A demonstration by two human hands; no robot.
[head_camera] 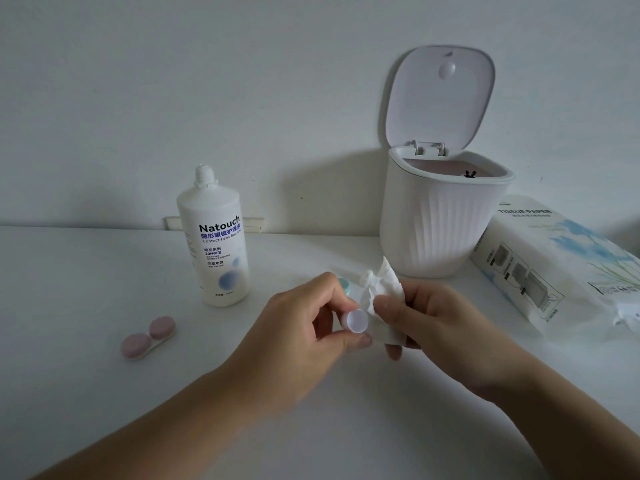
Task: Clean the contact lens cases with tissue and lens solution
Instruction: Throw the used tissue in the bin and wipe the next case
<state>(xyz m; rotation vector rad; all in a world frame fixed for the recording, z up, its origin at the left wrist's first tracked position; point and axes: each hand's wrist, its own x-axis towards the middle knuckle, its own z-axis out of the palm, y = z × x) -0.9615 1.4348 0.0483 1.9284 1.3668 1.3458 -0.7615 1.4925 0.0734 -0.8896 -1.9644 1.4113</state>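
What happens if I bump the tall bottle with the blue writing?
The solution bottle stands tall on a narrow base, so it would probably tip rather than slide. Once down, its round body would likely roll. It looks like stiff plastic, so probably no breakage.

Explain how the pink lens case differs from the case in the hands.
The pink case lies on the table, untouched, both caps on. The held case, white with a teal part, is gripped by the left hand beside the tissue in the right hand.

A: We cannot read the small print on the solution bottle. The teal case?
B: Mostly hidden behind our left hand. The tissue pack is cut off at the right edge.
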